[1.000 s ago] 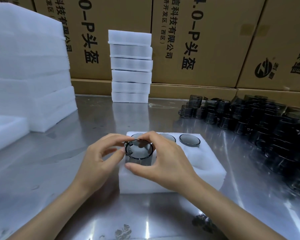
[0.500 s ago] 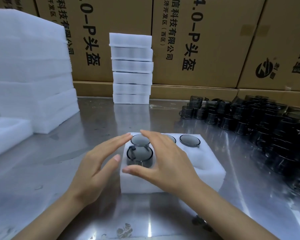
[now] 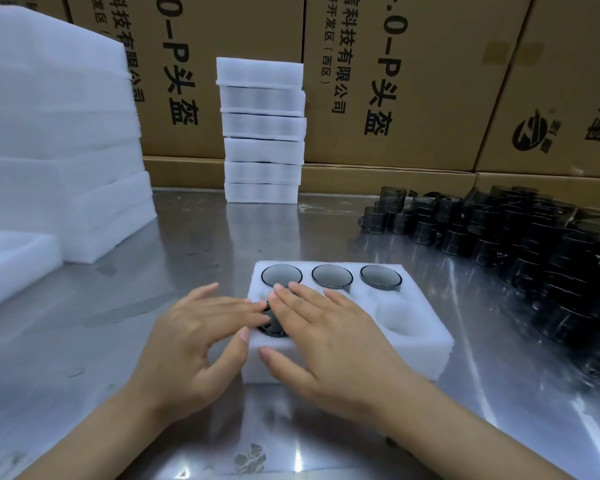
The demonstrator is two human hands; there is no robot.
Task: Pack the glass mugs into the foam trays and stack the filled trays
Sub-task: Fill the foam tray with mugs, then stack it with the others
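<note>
The smoked glass mug (image 3: 274, 323) has sunk from above the foam tray (image 3: 420, 341) into its front-left pocket. We see our left hand (image 3: 194, 337) and right hand (image 3: 329, 341) pressing it with flat, straightened fingers. Three mugs (image 3: 331, 276) fill the back row.

White foam tray (image 3: 426, 344) holds three smoky glass mugs (image 3: 332, 276) behind, a fourth (image 3: 274, 329) in front-left.

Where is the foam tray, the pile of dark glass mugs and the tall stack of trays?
foam tray (image 3: 426, 336): head view, bare front right corner.
pile of dark glass mugs (image 3: 520, 244): head view, middle of the pile.
stack of trays (image 3: 262, 128): head view, middle tray's side.
</note>
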